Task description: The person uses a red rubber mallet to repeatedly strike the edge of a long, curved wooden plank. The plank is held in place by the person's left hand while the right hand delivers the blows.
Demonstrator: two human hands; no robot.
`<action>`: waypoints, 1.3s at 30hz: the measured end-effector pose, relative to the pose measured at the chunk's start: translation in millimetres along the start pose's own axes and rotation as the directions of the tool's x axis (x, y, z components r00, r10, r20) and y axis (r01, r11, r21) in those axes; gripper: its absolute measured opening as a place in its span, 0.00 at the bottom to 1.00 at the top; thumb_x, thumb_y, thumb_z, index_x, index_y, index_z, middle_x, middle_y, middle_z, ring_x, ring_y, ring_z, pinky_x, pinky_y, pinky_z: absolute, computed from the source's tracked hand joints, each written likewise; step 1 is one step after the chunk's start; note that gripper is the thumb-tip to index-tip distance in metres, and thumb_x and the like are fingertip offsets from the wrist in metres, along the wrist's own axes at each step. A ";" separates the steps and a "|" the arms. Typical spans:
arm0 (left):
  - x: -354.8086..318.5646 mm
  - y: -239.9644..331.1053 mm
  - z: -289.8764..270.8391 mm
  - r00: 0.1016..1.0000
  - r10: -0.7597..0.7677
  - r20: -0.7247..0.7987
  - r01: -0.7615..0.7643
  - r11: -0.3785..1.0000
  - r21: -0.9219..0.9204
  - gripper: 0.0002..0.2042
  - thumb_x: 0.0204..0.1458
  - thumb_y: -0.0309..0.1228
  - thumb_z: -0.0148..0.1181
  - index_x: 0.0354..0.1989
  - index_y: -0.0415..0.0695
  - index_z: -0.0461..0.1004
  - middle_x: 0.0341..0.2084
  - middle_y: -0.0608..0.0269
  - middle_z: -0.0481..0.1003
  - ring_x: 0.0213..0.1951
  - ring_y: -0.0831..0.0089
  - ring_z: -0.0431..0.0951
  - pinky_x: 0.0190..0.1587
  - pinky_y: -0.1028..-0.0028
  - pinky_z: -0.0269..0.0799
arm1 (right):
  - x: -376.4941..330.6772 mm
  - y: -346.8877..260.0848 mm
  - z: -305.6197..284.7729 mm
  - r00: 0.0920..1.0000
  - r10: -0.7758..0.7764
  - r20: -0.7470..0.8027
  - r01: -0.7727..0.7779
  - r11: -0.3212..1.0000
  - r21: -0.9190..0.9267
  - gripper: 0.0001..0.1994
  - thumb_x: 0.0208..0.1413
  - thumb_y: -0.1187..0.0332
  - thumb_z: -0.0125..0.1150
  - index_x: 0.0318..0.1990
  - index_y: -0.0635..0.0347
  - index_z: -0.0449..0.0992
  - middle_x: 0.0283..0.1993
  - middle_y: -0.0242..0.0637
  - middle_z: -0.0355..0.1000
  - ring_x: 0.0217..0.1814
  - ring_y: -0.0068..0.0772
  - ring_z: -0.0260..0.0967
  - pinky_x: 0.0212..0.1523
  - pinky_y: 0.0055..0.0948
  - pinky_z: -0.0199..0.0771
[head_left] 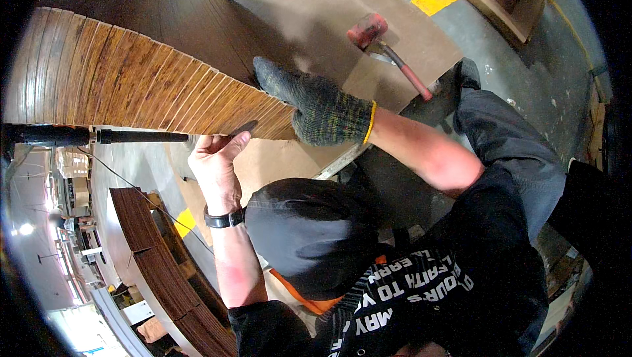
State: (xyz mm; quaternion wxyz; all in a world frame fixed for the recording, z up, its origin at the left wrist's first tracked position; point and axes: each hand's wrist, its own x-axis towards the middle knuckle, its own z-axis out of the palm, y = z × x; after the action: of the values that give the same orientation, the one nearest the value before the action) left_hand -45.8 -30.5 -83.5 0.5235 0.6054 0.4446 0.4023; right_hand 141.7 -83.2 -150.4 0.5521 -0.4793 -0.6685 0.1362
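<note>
**Squaring up the row of boards by hand**

The person squats over a long row of wooden boards point(131, 74) that stand on edge, packed face to face. The right hand point(322, 112), in a knitted glove, lies flat over the top edge of the end boards. Its fingers are stretched out and pressed together, gripping nothing. The bare left hand point(214, 158) sits just below that, at the near edge of the same end boards. Its fingers are curled shut, and the thumb tip touches a thin dark sliver at the board's corner. I cannot tell whether it truly pinches that sliver.

A black rod point(105, 136) runs along just below the row, out past the left fingers, and its end looks close to them. A red-headed mallet point(378, 37) lies beyond the right fingers on a brown sheet point(316, 1) spread over the floor, well apart from both hands.

To my eye, the thing to get right here is even pressure. The gloved palm should bear straight down across several edges at once, so that no single board tips. The bare hand should steady the end board from the side rather than pull on it. I would hold the thumb off the corner, since that is where a splinter or a pinch seems likeliest.
</note>
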 end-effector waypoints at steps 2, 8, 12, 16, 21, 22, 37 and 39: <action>-0.1 0.5 -4.6 1.000 -0.024 0.009 0.024 0.999 -0.027 0.10 0.40 0.12 0.63 0.31 0.37 0.74 0.26 0.67 0.74 0.30 0.80 0.72 0.35 0.80 0.68 | 3.0 2.9 -1.2 0.999 -0.053 -0.009 0.052 0.997 -0.051 0.41 0.36 0.84 0.46 0.66 0.66 0.46 0.58 0.55 0.62 0.57 0.48 0.65 0.56 0.39 0.65; 2.0 -0.7 -9.1 0.999 -0.039 0.014 0.039 0.999 -0.024 0.10 0.40 0.12 0.63 0.24 0.41 0.71 0.20 0.73 0.68 0.24 0.83 0.66 0.32 0.82 0.66 | 10.7 3.0 -5.5 0.992 -0.124 -0.038 0.123 0.992 -0.024 0.41 0.34 0.84 0.48 0.65 0.66 0.49 0.55 0.53 0.64 0.54 0.52 0.64 0.55 0.41 0.65; 3.8 -1.7 -10.9 0.999 -0.041 0.020 0.042 0.999 -0.022 0.10 0.40 0.12 0.63 0.24 0.41 0.71 0.20 0.73 0.69 0.25 0.83 0.66 0.32 0.81 0.66 | 16.8 -1.8 -7.7 0.983 -0.174 -0.051 0.169 0.982 -0.079 0.42 0.32 0.84 0.50 0.64 0.65 0.51 0.55 0.54 0.64 0.55 0.52 0.64 0.56 0.41 0.65; 6.5 -5.6 -15.5 0.997 -0.071 -0.009 0.071 0.996 -0.059 0.10 0.40 0.11 0.63 0.22 0.41 0.71 0.20 0.73 0.68 0.25 0.82 0.67 0.33 0.81 0.67 | 18.6 -7.6 -10.9 0.981 -0.192 -0.034 0.187 0.976 -0.115 0.42 0.32 0.84 0.50 0.64 0.63 0.52 0.56 0.55 0.63 0.55 0.52 0.64 0.56 0.41 0.64; 4.6 -9.4 -19.6 0.993 -0.040 0.114 0.053 0.993 -0.109 0.20 0.40 0.09 0.59 0.45 0.33 0.72 0.41 0.58 0.75 0.43 0.72 0.75 0.49 0.72 0.70 | 14.6 -8.8 -11.6 0.994 0.051 0.094 -0.054 0.998 0.027 0.40 0.35 0.83 0.49 0.65 0.62 0.52 0.60 0.52 0.62 0.59 0.49 0.63 0.59 0.39 0.62; 0.9 -10.9 -18.6 0.989 -0.022 0.146 0.044 0.988 -0.145 0.21 0.40 0.09 0.59 0.47 0.34 0.72 0.43 0.58 0.75 0.45 0.72 0.74 0.51 0.71 0.69 | 12.6 -8.3 -10.8 0.995 0.060 0.077 -0.066 0.995 0.070 0.40 0.36 0.82 0.49 0.65 0.62 0.52 0.60 0.51 0.61 0.60 0.47 0.62 0.60 0.38 0.61; -11.3 -15.4 -7.9 0.992 0.121 0.020 -0.121 0.992 0.024 0.23 0.44 0.12 0.61 0.52 0.34 0.70 0.43 0.59 0.75 0.44 0.75 0.74 0.48 0.77 0.69 | 1.5 -8.5 -6.4 0.997 0.033 0.063 -0.038 0.997 0.070 0.40 0.36 0.78 0.50 0.65 0.64 0.51 0.64 0.51 0.57 0.65 0.41 0.58 0.62 0.31 0.60; -11.9 -16.8 -6.8 0.989 0.146 0.018 -0.147 0.989 0.020 0.22 0.44 0.12 0.61 0.51 0.34 0.70 0.44 0.59 0.75 0.45 0.74 0.74 0.48 0.76 0.69 | 1.2 -8.5 -6.1 0.997 0.028 0.066 -0.033 0.997 0.074 0.40 0.35 0.78 0.50 0.65 0.65 0.51 0.64 0.51 0.57 0.65 0.41 0.58 0.61 0.31 0.61</action>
State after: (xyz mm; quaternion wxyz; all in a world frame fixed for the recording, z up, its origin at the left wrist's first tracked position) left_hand -57.5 -39.1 -99.5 0.4898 0.6450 0.3989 0.4301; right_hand 142.9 -88.7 -141.5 0.5456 -0.4637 -0.6732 0.1849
